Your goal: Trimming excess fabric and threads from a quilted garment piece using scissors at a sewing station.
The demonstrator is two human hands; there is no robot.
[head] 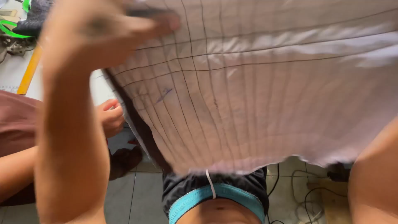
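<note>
A large pale cloth (pixel 257 91) with thin dark grid lines and a small blue mark fills most of the view, held up in front of me. My left hand (pixel 103 29), blurred and raised at the top left, is closed on the cloth's upper edge. My left forearm runs down the left side. On the right only my right forearm (pixel 373 178) shows, rising behind the cloth; the hand itself is hidden. Below the cloth's lower edge are my black shorts with a teal waistband (pixel 215 195).
Another person's hand (pixel 111 118) and maroon-sleeved arm (pixel 16 124) reach in from the left by a white table surface (pixel 12 70). An orange ruler (pixel 29 70) lies on it. Dark and green items (pixel 25 20) sit at the top left. Cables (pixel 306 195) lie on the tiled floor.
</note>
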